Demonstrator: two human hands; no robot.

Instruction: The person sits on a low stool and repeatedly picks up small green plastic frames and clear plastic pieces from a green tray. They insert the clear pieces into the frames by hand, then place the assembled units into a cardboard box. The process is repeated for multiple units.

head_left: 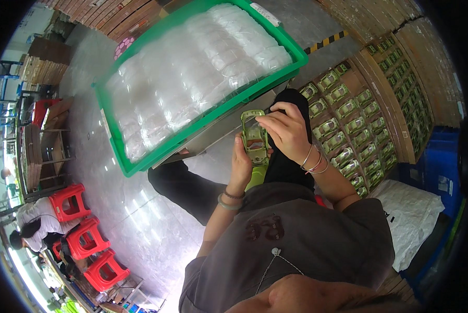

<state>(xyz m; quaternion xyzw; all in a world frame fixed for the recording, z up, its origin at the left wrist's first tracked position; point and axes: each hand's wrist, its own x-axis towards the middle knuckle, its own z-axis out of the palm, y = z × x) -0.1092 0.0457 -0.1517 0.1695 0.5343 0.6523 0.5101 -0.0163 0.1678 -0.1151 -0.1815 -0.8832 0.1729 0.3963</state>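
Observation:
My left hand is closed around the lower left side of a green plastic toy car body, held upright over my lap. Openings in the body let the darker background show through. At its upper right edge, the fingers of my right hand come together in a pinch. Whether a small piece sits between those fingertips is too fine to make out. To the right, a cardboard box carries many similar green car bodies in rows.
A green plastic crate full of clear bags with white contents stands in front of me. Red stools and a seated person are at far left. A white sack and a blue bin lie right.

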